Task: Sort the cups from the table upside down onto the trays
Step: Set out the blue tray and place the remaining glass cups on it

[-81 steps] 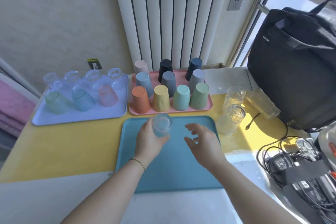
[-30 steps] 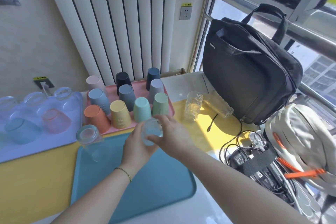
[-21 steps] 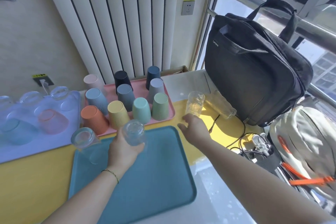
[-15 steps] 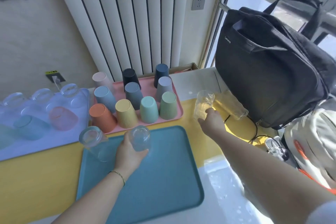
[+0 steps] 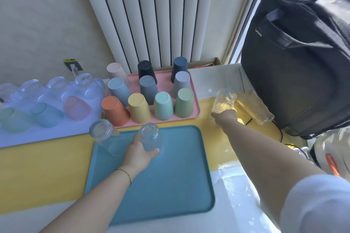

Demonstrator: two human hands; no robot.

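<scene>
My left hand [image 5: 139, 154] grips a clear glass cup [image 5: 150, 136] held upside down at the far part of the blue tray [image 5: 170, 185]. Another clear cup [image 5: 104, 137] stands upside down at the tray's far left corner. My right hand [image 5: 223, 117] is closed around the base of an upright clear textured cup [image 5: 224, 100] on the yellow table [image 5: 37, 168], right of the pink tray [image 5: 196, 108]. A further clear cup [image 5: 254, 107] lies on its side beside it.
The pink tray holds several coloured cups upside down. A lavender tray [image 5: 47, 134] at the left carries several tinted and clear cups upside down. A black laptop bag [image 5: 295, 66] stands at the right, with a cable [image 5: 280, 134] below it. A radiator [image 5: 161, 15] stands behind.
One clear cup was set upside down on the blue tray. My right hand passed a second cup to my left hand, then reached right and closed on the upright cup.
</scene>
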